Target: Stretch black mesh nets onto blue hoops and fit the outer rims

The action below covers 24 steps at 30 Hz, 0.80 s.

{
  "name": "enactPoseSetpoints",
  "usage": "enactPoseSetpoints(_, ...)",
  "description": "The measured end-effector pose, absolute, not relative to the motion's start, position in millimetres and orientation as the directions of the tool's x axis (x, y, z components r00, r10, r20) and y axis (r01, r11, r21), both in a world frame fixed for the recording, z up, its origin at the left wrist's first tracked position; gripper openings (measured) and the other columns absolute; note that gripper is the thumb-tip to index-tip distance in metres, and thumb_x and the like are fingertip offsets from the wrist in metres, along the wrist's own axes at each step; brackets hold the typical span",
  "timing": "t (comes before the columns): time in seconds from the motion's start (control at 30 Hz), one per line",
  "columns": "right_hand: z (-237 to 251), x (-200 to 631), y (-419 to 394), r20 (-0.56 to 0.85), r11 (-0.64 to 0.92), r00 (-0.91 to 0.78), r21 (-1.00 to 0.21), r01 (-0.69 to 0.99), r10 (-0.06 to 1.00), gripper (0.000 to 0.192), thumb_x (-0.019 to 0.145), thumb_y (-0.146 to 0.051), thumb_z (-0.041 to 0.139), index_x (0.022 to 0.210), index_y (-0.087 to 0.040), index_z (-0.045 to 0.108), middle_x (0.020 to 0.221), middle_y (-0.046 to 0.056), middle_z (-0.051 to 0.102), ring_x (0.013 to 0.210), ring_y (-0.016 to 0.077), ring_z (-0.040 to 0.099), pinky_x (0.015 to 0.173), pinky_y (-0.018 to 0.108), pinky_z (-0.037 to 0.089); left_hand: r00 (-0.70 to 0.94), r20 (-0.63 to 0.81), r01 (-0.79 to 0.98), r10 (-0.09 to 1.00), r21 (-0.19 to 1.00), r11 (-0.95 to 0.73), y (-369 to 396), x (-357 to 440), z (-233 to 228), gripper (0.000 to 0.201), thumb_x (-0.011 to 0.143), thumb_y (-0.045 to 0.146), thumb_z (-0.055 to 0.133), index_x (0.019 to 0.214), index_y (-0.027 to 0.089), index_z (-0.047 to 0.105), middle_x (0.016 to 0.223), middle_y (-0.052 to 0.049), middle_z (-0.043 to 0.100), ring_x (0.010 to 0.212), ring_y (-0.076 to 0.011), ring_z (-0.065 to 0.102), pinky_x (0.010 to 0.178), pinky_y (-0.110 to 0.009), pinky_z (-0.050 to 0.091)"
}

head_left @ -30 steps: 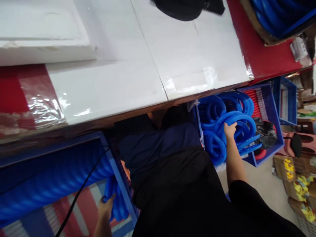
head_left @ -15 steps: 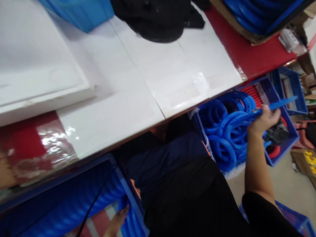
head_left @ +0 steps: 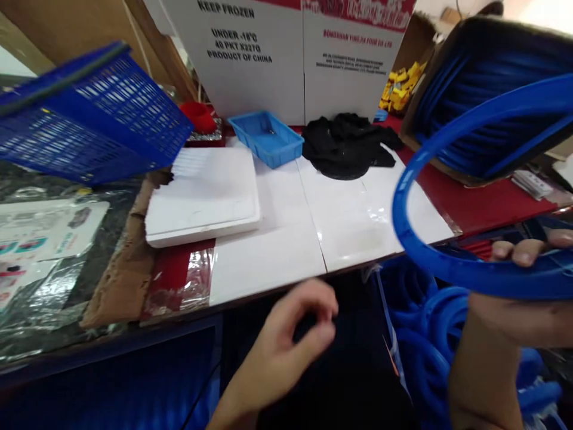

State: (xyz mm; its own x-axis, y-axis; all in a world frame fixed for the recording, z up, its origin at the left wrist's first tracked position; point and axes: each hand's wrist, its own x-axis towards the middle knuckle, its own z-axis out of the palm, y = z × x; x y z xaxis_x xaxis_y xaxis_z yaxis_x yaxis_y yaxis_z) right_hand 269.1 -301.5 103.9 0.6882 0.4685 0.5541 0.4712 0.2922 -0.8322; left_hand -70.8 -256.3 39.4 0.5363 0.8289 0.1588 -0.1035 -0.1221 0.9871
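The right hand (head_left: 514, 310) held a blue ring (head_left: 430, 251) lifted clear of the heap of rings (head_left: 430, 340) below the desk edge. Its fingers (head_left: 519, 254) curled over the ring's lower arc and pinched it against the palm. The ring stood tilted, its upper arc sweeping up across the front of the box (head_left: 474, 113) of blue parts at the right. The left hand (head_left: 286, 346) hung empty in front of the desk (head_left: 358, 221), fingers loosely curled and not pressed onto anything.

Judged from this, one ring was out of the heap and in hand, but it had not been set down anywhere. Many rings were left in the heap, so the work looked early or midway rather than near its end.

For room, the white middle of the desk lay bare between the foam board (head_left: 201, 197) on the left and the red strip (head_left: 478, 203) at the right. A black cloth (head_left: 349, 143) and a small blue tray (head_left: 268, 137) sat farther back, near the cardboard panels (head_left: 286, 54). The blue basket (head_left: 89, 113) hung tilted over the left end, above plastic-covered clutter. The near desk edge ran just above the left hand and close to the ring's left arc. The box at the right stood close behind the ring, so the right side was tight.
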Motion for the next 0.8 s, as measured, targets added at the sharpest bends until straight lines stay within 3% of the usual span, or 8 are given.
enactPoseSetpoints(0.07,98.8,260.1,-283.0,0.436,0.358,0.71,-0.894,0.271,0.553,0.056,0.104,-0.069,0.033,0.119,-0.041,0.08,0.143,0.007,0.068,0.109,0.0346,0.072,0.093,0.063,0.059,0.341,0.383,0.004,0.859,0.913,-0.408,-198.5,-37.0,69.0,0.02,0.107,0.043,0.063,0.122,0.029,0.064,0.12,-0.01,0.068,0.112,-0.0256,0.065,0.098,-0.042,0.058)
enactPoseSetpoints(0.13,77.2,261.3,-271.0,0.239,0.29,0.705,-0.956,0.05,0.668,0.055,0.104,-0.064,0.037,0.114,-0.032,0.08,0.127,0.011,0.075,0.095,0.0312,0.074,0.086,0.057,0.062,0.288,0.543,0.203,0.789,0.771,-0.604,-142.5,-11.5,85.8,0.028,0.105,0.042,0.064,0.129,0.027,0.061,0.135,-0.01,0.064,0.129,-0.0282,0.061,0.109,-0.047,0.054)
enactPoseSetpoints(0.2,44.7,270.3,-264.8,0.06,0.115,0.635,-0.992,-0.046,0.77,0.06,0.103,-0.067,0.041,0.119,-0.024,0.078,0.11,0.013,0.078,0.089,0.0299,0.075,0.084,0.052,0.064,0.356,0.518,0.45,0.778,0.634,-0.629,-94.6,6.8,85.3,0.033,0.105,0.041,0.064,0.132,0.022,0.061,0.143,-0.013,0.061,0.139,-0.0331,0.055,0.118,-0.054,0.047)
enactPoseSetpoints(0.3,-0.7,291.8,-261.5,0.113,-0.044,0.598,-0.97,0.241,0.794,0.054,0.099,-0.06,0.063,0.14,-0.027,0.067,0.109,0.009,0.08,0.091,0.0304,0.076,0.086,0.052,0.064,0.487,0.135,0.757,0.863,0.427,-0.494,-46.8,23.6,60.7,0.055,0.104,0.045,0.064,0.149,0.015,0.054,0.155,-0.025,0.053,0.144,-0.0453,0.049,0.115,-0.062,0.045)
enactPoseSetpoints(0.4,-17.3,310.8,-255.3,0.282,-0.073,0.443,-0.772,0.631,0.851,0.034,0.102,-0.052,0.065,0.121,-0.025,0.075,0.11,0.01,0.079,0.1,0.0322,0.074,0.095,0.053,0.061,0.547,-0.073,0.819,0.834,0.254,-0.515,-25.8,30.1,31.2,0.056,0.106,0.04,0.06,0.154,0.014,0.051,0.149,-0.025,0.059,0.135,-0.0442,0.056,0.108,-0.056,0.049)
enactPoseSetpoints(0.53,2.6,314.7,-214.9,0.49,0.149,0.143,-0.509,0.848,0.86,0.026,0.109,-0.04,0.056,0.113,-0.023,0.075,0.105,0.01,0.079,0.099,0.0308,0.073,0.095,0.05,0.057,0.629,0.048,0.759,0.776,0.18,-0.626,-15.4,23.2,10.8,0.046,0.109,0.027,0.051,0.153,0.016,0.054,0.143,-0.02,0.065,0.131,-0.0371,0.059,0.106,-0.048,0.05)
enactPoseSetpoints(0.63,23.9,310.0,-143.2,0.489,0.353,-0.202,-0.24,0.904,0.849,0.026,0.11,-0.033,0.053,0.116,-0.022,0.076,0.106,0.011,0.078,0.101,0.0314,0.07,0.095,0.05,0.055,0.628,0.13,0.73,0.767,0.243,-0.639,-12.3,10.2,9.8,0.044,0.107,0.025,0.056,0.15,0.016,0.057,0.14,-0.017,0.067,0.127,-0.0337,0.063,0.106,-0.045,0.052)
enactPoseSetpoints(0.8,23.6,307.5,14.0,0.344,0.296,-0.223,-0.176,0.939,0.912,0.035,0.108,-0.029,0.055,0.136,-0.02,0.074,0.12,0.015,0.071,0.111,0.0306,0.068,0.096,0.042,0.056,0.574,0.255,0.724,0.778,0.287,-0.628,-17.8,-9.7,25.6,0.036,0.104,0.031,0.065,0.138,0.019,0.067,0.138,-0.013,0.068,0.124,-0.0317,0.065,0.108,-0.044,0.053)
